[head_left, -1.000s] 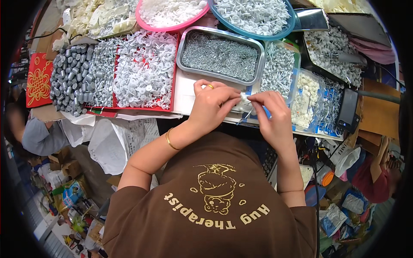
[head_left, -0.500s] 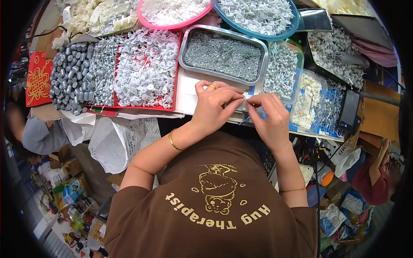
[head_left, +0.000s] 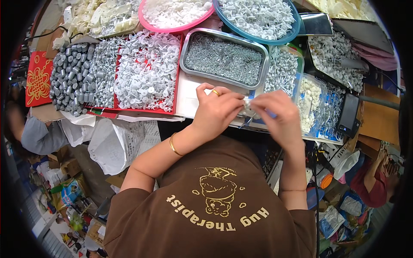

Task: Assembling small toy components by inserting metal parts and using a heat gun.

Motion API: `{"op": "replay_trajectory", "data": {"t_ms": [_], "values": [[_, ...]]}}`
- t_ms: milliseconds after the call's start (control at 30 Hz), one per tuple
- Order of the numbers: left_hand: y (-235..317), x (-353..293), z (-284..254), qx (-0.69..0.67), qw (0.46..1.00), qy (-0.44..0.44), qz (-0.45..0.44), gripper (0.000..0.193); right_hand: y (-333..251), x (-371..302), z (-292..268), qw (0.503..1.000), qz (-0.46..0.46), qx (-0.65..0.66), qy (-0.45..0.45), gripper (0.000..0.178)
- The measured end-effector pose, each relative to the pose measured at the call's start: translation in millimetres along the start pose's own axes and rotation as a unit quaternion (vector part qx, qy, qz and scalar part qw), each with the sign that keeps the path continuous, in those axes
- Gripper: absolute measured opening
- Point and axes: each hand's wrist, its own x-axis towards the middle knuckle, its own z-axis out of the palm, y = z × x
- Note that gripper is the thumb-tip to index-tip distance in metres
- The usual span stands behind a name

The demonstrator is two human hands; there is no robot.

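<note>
At the front edge of the table, my left hand (head_left: 218,108) is closed in a pinch, fingertips toward the right. A small whitish piece (head_left: 248,105) shows at its fingertips, too small to name. Just right of it, my right hand (head_left: 282,112) is blurred, with its fingers bent together in a pinch; whatever they hold is hidden. Directly beyond both hands lies a metal tray (head_left: 184,69) full of small silvery pins. To its right, a clear plastic tray (head_left: 300,64) holds nails with pale heads.
On the left, a red box (head_left: 177,86) holds white round-headed nails, beside a pile of grey cylinders (head_left: 71,79). A pink bowl (head_left: 142,19) and a teal bowl (head_left: 297,32) stand behind. At right are a black device (head_left: 348,115) and a dark tray (head_left: 310,56). Other people sit at both sides.
My right hand has moved slightly right and turned, its fingers blurring. My left hand stays nearly in place, and the small whitish piece shows more clearly between the hands.
</note>
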Motion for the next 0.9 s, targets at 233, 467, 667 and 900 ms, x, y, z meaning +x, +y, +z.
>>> {"op": "replay_trajectory", "data": {"t_ms": [233,467,667,900], "values": [[2.4,4.1,-12.3,-0.019,1.0,0.018,-0.018,0.011,68.5,107.4,-5.2,0.973,0.058,-0.151,0.163,0.018],[-118.3,91.5,-102.0,0.322,0.925,0.162,-0.117,0.006,91.0,156.3,-1.1,0.977,0.127,-0.17,0.028,0.024],[-166.3,124.2,-128.1,0.398,0.909,0.043,-0.115,0.011,54.0,130.5,-2.2,0.98,0.15,-0.016,0.127,0.014],[-157.6,111.8,-118.9,0.268,0.955,0.078,-0.104,0.013,3.5,67.0,-14.8,0.966,0.124,0.213,0.074,0.016]]}}
